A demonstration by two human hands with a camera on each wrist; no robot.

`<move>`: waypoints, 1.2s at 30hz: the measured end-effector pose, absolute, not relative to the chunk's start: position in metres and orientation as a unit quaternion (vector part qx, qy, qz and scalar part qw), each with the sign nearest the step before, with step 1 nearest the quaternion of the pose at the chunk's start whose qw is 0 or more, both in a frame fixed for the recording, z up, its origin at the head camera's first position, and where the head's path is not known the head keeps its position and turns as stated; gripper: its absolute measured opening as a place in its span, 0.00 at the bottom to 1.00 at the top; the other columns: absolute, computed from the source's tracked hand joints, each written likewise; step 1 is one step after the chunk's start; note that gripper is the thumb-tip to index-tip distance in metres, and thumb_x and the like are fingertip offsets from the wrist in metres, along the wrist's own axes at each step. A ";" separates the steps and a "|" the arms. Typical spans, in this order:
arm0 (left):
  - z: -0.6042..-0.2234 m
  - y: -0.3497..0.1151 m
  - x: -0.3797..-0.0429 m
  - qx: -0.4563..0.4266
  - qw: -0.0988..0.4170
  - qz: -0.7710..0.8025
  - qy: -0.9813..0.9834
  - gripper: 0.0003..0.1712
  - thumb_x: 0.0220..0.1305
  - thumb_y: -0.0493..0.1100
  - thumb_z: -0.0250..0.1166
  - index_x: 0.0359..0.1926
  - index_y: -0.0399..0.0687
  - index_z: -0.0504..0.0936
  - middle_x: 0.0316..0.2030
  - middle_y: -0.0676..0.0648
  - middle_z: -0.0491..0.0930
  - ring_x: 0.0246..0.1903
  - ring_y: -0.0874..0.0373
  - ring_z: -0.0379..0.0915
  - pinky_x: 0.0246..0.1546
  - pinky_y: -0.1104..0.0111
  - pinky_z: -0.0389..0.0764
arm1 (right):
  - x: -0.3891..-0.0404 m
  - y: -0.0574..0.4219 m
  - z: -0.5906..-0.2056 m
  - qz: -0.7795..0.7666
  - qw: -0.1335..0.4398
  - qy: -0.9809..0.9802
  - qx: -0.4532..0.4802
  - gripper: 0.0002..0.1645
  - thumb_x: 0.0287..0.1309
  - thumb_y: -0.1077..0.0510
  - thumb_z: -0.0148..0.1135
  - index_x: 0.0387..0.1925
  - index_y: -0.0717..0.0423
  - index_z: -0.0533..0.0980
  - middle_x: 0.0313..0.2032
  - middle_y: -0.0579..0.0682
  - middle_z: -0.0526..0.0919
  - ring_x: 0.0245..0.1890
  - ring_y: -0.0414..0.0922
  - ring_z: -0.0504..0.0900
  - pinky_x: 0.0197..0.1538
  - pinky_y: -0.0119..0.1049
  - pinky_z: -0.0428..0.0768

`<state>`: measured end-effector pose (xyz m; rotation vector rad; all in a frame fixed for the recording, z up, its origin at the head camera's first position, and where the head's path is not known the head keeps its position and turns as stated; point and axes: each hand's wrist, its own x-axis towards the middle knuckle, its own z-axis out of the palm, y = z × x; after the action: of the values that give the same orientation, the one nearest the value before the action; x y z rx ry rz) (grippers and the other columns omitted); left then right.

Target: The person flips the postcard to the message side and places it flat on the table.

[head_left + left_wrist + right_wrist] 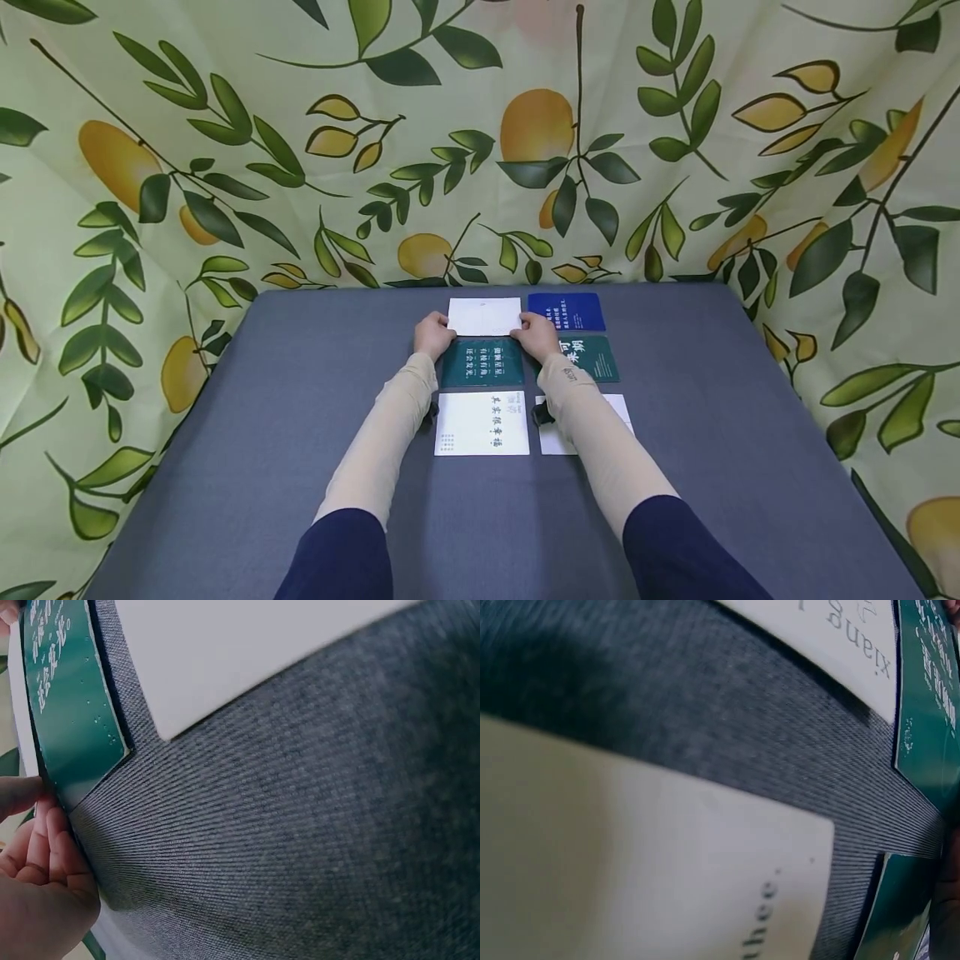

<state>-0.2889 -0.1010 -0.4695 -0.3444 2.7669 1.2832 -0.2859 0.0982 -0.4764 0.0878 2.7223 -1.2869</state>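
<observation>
A plain white card (483, 317) lies in the far row of cards. My left hand (435, 335) pinches its near left corner, and my right hand (536, 336) pinches the near right one. Directly below it is a dark green card (482, 363) with white characters. In the left wrist view, the thumb and curled fingers of the left hand (49, 877) are close to the green card's (75, 720) end. Only a dark sliver of the right hand (946, 892) shows at the right edge of its wrist view.
A blue card (573, 312) and another green card (596, 360) lie on the right, partly covered by my right hand and arm. Nearer are a white card with characters (480, 425) and one (611, 417) under my right forearm. The grey tablecloth (300, 417) surrounds them; a leaf-patterned curtain (450, 192) hangs behind.
</observation>
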 end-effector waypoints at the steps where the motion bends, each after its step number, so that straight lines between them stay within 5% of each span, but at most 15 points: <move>1: -0.470 -0.101 -0.289 -0.112 0.038 0.416 0.902 0.16 0.58 0.36 0.60 0.48 0.36 0.76 0.47 0.37 0.79 0.45 0.46 0.73 0.51 0.58 0.75 | -0.286 0.098 -0.476 -0.421 0.068 0.904 0.028 0.30 0.59 0.58 0.58 0.63 0.62 0.66 0.32 0.53 0.73 0.37 0.47 0.70 0.47 0.38 0.70; 6: -0.469 -0.099 -0.288 -0.110 0.035 0.396 0.911 0.16 0.57 0.36 0.60 0.47 0.34 0.77 0.48 0.37 0.79 0.46 0.46 0.73 0.52 0.57 0.75 | -0.286 0.097 -0.473 -0.410 0.085 0.908 0.026 0.29 0.59 0.59 0.56 0.62 0.64 0.66 0.51 0.61 0.77 0.50 0.52 0.74 0.61 0.45 0.71; 10: -0.468 -0.098 -0.286 -0.112 0.034 0.393 0.912 0.15 0.57 0.36 0.61 0.46 0.33 0.77 0.46 0.36 0.79 0.44 0.46 0.73 0.51 0.57 0.75 | -0.286 0.095 -0.472 -0.394 0.089 0.915 0.025 0.29 0.58 0.59 0.55 0.61 0.66 0.67 0.59 0.62 0.73 0.57 0.54 0.73 0.62 0.47 0.70; 21: -0.469 -0.096 -0.285 -0.115 0.039 0.396 0.910 0.16 0.58 0.37 0.61 0.47 0.35 0.75 0.47 0.36 0.78 0.44 0.46 0.72 0.51 0.57 0.75 | -0.285 0.089 -0.471 -0.387 0.083 0.917 0.047 0.29 0.58 0.57 0.54 0.60 0.66 0.66 0.58 0.64 0.73 0.56 0.56 0.73 0.61 0.49 0.71; 29: -0.467 -0.093 -0.284 -0.125 0.053 0.396 0.908 0.17 0.60 0.38 0.59 0.48 0.35 0.72 0.48 0.36 0.76 0.44 0.46 0.71 0.52 0.57 0.75 | -0.283 0.090 -0.468 -0.392 0.076 0.915 0.062 0.27 0.58 0.58 0.54 0.58 0.66 0.67 0.62 0.68 0.57 0.55 0.58 0.69 0.61 0.49 0.71; 36: -0.458 -0.083 -0.282 -0.108 0.019 0.361 0.926 0.21 0.62 0.43 0.57 0.53 0.34 0.72 0.50 0.35 0.75 0.51 0.43 0.71 0.56 0.54 0.69 | -0.286 0.106 -0.465 -0.426 0.006 0.904 0.027 0.23 0.60 0.58 0.51 0.56 0.64 0.71 0.50 0.62 0.70 0.47 0.54 0.71 0.55 0.46 0.72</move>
<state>-0.2816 -0.0828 -0.4583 -0.3362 2.8749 1.1211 -0.2861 0.1056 -0.4653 0.0860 2.8292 -1.3342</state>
